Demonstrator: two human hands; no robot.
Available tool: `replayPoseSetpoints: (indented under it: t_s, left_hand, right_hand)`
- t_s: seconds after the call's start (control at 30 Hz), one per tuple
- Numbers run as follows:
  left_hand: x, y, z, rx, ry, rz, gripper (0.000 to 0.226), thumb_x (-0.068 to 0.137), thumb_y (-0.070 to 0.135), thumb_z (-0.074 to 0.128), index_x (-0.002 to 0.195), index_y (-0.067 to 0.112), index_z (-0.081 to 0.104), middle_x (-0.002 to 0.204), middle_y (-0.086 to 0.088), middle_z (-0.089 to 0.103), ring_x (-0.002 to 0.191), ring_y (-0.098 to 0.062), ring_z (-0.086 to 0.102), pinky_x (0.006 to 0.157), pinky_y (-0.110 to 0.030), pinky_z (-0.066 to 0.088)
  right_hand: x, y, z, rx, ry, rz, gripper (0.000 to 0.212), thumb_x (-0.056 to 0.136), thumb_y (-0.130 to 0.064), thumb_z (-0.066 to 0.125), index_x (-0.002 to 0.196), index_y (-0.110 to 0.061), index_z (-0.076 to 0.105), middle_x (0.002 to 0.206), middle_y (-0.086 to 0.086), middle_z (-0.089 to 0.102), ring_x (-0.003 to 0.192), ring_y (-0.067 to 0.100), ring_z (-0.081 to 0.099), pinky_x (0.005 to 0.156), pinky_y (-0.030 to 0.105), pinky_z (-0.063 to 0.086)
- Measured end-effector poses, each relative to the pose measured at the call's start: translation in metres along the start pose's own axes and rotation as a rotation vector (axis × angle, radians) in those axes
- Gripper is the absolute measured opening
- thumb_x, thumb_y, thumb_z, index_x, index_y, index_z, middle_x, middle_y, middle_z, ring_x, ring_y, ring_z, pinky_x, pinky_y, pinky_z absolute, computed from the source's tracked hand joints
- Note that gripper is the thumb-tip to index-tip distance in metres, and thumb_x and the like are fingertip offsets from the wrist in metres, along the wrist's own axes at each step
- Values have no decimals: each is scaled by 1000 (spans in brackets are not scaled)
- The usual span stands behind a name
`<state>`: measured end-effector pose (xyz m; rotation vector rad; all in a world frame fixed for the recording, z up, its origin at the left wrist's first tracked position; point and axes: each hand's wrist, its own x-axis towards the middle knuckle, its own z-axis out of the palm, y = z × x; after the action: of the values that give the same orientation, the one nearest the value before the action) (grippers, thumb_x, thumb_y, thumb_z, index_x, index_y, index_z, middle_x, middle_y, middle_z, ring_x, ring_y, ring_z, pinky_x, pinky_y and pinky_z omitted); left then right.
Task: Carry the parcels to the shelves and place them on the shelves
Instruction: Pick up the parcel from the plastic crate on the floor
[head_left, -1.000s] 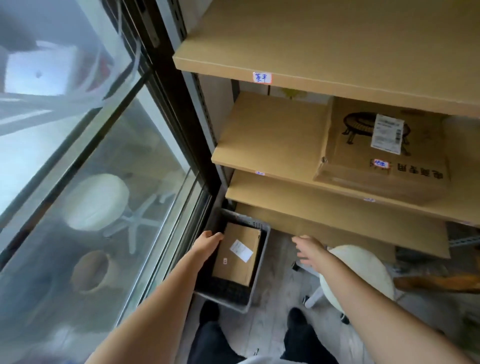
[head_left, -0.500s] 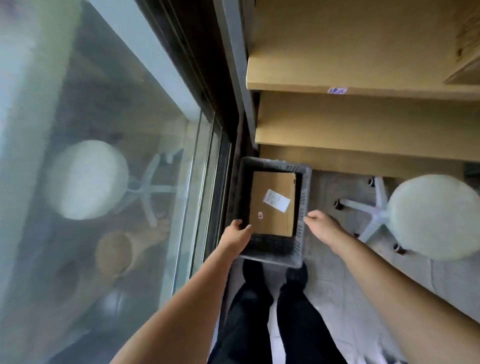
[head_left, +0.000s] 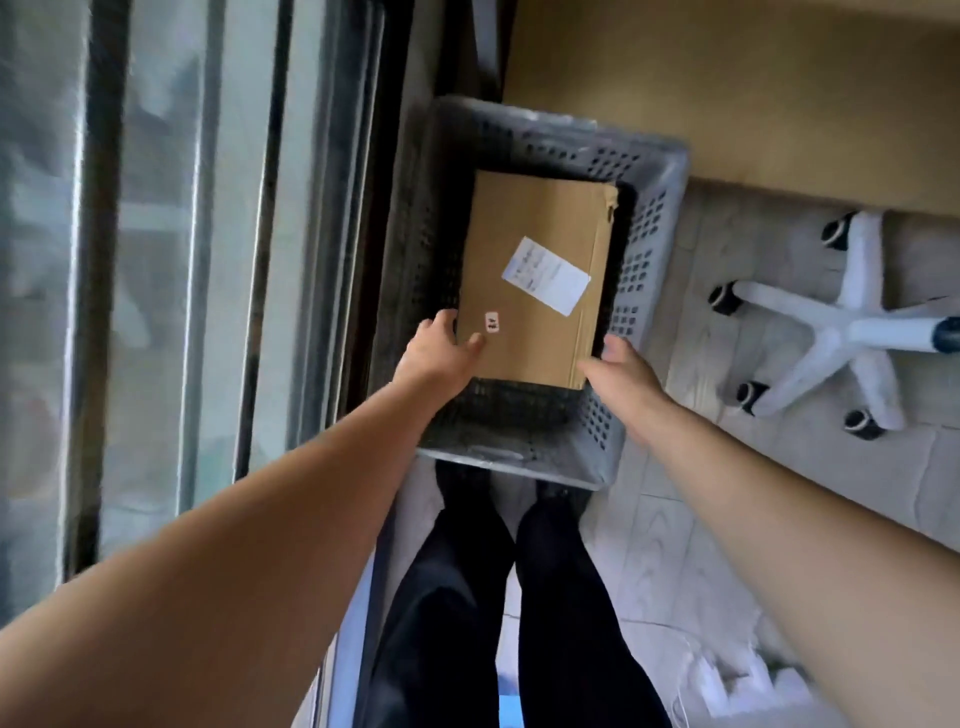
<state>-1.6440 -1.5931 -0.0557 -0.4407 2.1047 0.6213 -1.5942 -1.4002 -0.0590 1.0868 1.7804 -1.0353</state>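
Inside the grey perforated plastic crate (head_left: 641, 249), open hands, left (head_left: 441, 356) and right (head_left: 626, 376), flank the flat brown cardboard parcel (head_left: 535, 280); gripping opposite edges evenly should lift it level.

Flat brown parcel (head_left: 535, 280), white label, apparently lying in grey crate (head_left: 644, 249).

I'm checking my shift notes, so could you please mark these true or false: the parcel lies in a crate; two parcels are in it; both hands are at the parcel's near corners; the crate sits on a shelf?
1. The parcel lies in a crate: true.
2. Two parcels are in it: false, only one shows.
3. The left hand and right hand are at its near corners: true.
4. The crate sits on a shelf: false, it is on the floor.
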Motion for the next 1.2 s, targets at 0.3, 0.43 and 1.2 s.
replayPoseSetpoints:
  t_s: [0.3,0.43,1.2]
  left_hand:
    - [116,-17,64,-109,48,-24,70,98,39,52,160,21,24,154,-12,41,136,-31,49,105,-35,42]
    - [149,-19,77,-160,81,-43,77,98,38,52,163,21,14,160,-12,32,142,-32,43,113,-37,39]
    - [74,-10,27,-622,36,-49,38,94,16,57,130,28,55,104,8,65,80,-2,58,67,-16,45]
  right_hand:
    - [133,14,39,41,169,-16,81,97,-30,55,162,-21,9,168,7,23,150,32,32,116,44,33]
    - [170,17,46,162,205,2,81,96,-28,56,163,-19,10,168,6,23,151,28,31,116,39,30]
    - [102,5,18,516,10,56,53,94,-30,58,144,-22,44,141,3,45,118,21,42,93,36,31]
